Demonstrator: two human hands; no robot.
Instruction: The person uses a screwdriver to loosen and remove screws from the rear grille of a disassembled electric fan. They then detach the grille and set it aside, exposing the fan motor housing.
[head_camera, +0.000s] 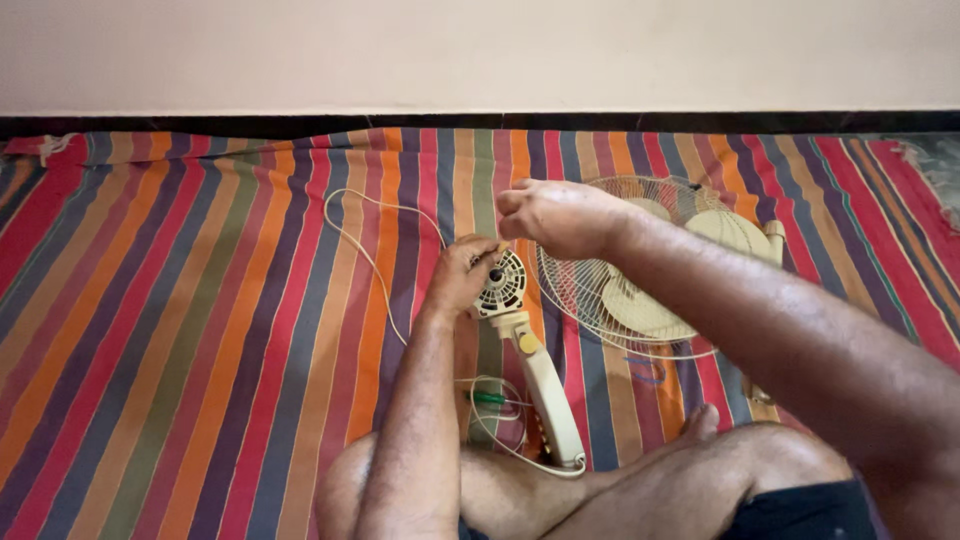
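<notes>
Gripping the round cream plastic fan motor housing (500, 283) at its 9 o'clock side, the left hand (458, 275) is closed on it. Right hand (560, 217) hovers at the housing's 1 o'clock, fingers curled; whether it pinches anything cannot be told. Housing sits mid-frame on its cream stand arm (548, 392), which runs toward 5 o'clock over the striped multicoloured cloth (200, 300). Round wire fan guard with cream blades (650, 265) lies at 3 o'clock. White cord (370, 255) loops at 10 o'clock. A green-handled screwdriver (490, 398) lies at 6 o'clock.
</notes>
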